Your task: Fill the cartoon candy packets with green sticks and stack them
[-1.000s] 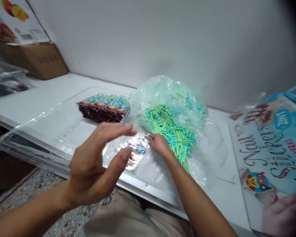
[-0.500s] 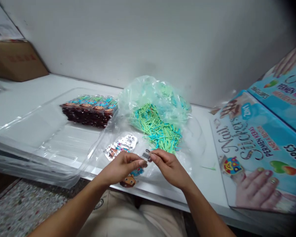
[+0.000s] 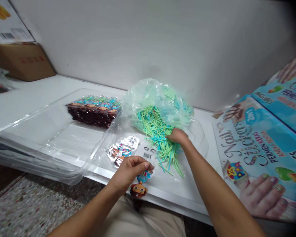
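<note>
My left hand (image 3: pixel 132 168) pinches a small clear packet (image 3: pixel 141 179) printed with a cartoon figure, held over the table's front edge. My right hand (image 3: pixel 178 135) rests fingers-down on a heap of green and blue sticks (image 3: pixel 158 131) that spills out of a clear plastic bag (image 3: pixel 160 95). Whether it grips any stick I cannot tell. A small pile of shiny printed packets (image 3: pixel 123 149) lies just left of the sticks, between my hands.
A clear plastic tray (image 3: pixel 51 138) at left holds a stack of finished cartoon packets (image 3: pixel 93 110). Blue "Nail Stickers" boxes (image 3: pixel 256 148) stand at right. A cardboard box (image 3: pixel 22 61) sits at the far left against the white wall.
My hands, together on the packet half a second ago, have parted. The right hand went forward onto the stick heap; the left keeps the packet near the table edge.
</note>
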A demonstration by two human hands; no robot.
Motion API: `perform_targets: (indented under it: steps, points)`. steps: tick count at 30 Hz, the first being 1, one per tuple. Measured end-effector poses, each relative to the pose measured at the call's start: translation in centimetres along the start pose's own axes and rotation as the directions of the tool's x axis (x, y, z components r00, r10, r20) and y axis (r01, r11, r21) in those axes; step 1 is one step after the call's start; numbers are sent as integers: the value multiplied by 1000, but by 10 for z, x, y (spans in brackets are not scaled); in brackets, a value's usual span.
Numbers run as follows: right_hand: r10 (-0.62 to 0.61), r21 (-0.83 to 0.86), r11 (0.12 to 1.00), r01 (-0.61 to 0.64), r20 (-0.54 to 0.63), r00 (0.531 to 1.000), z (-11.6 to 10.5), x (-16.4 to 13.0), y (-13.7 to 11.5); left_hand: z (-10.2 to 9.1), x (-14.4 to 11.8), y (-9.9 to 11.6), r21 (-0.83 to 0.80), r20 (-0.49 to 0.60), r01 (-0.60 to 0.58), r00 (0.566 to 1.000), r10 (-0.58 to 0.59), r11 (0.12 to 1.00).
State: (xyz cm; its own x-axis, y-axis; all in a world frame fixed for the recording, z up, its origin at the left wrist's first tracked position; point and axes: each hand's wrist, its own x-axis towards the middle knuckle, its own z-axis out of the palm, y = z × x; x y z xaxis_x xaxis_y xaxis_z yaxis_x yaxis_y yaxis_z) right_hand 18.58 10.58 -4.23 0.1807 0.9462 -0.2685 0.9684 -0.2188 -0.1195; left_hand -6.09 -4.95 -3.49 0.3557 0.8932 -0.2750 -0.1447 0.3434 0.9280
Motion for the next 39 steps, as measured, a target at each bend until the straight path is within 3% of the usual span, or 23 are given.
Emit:
perform_targets:
  steps: [5,9,12,16,22,26,29,31,33,36,37,39]
  points:
    - [-38,-118,991,57,154,987,0,11,-3,-4,4,-2,-64,-37,12,999,-15,998]
    - [-121,-141,979,147,182,976,2,8,6,-6,15,-8,49,-23,18,1000,-17,999]
    - [-178,-138,971,196,135,975,4,-2,14,-9,25,-13,308,-77,-98,989,127,946]
    - [-259,-118,959,257,-2,966,1,-19,17,-10,36,-9,551,-148,-265,902,405,792]
    - [-375,-131,926,355,-214,902,-12,-48,7,0,60,17,447,-238,-351,840,488,823]
    - [-487,-142,873,467,-206,849,-13,-80,-7,14,87,32,320,-249,-438,816,521,840]
    - [-619,-59,783,619,-157,769,-5,-104,-17,34,103,40,249,-154,-471,843,515,846]
    - [-669,114,715,690,-178,722,4,-113,-20,48,108,42,203,-34,-471,873,487,858]
    - [-658,343,634,694,-233,716,13,-117,-20,59,107,42,156,57,-453,891,450,877]
    - [-524,670,486,561,-290,801,23,-119,-20,66,101,35,106,14,-423,905,424,900]
    - [-449,777,394,492,-304,840,25,-120,-23,67,98,31,76,-66,-420,903,425,904]
    - [-271,925,90,369,-333,903,27,-124,-32,70,92,24,-24,-268,-418,878,397,908]
